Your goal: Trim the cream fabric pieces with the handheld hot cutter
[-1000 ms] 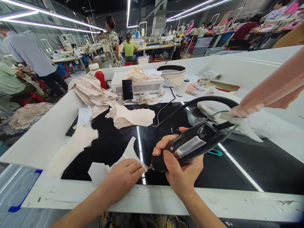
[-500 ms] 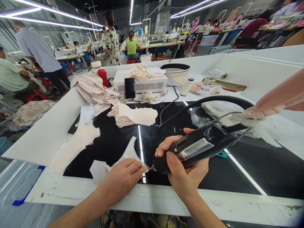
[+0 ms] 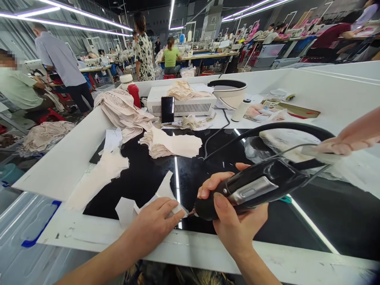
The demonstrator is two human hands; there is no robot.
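Black glossy handheld machine with a silver plate [image 3: 255,190]: it is held above the front half of the shiny black work surface [image 3: 142,186], slanting, with the narrow front end low and toward the left.
Right hand [image 3: 239,221]: its fingers are closed around the front part of the machine, the thumb along the near side; the grip has almost no opening.
Thin tip of the machine [image 3: 192,213]: it points at the corner of the white flat cut piece [image 3: 165,187]; if it really touches, I cannot tell.
Left hand [image 3: 158,221]: it lies palm down upon this piece, the fingers close together and a little bent. The underside is hidden, so I cannot tell whether it also pinches the piece.
Left side of the surface: a long cream cut piece [image 3: 102,172] lies flat, near a crumpled heap of printed beige cloth [image 3: 121,109].
Middle of the surface: a layered stack of cream cut pieces [image 3: 178,145] lies behind the white piece, apart from both hands.
Far side: a white metal box with slots [image 3: 184,106] stands between a red bottle [image 3: 134,95] and a cream round tub with black rim [image 3: 230,94]; a dark upright phone [image 3: 168,110] is before the box.
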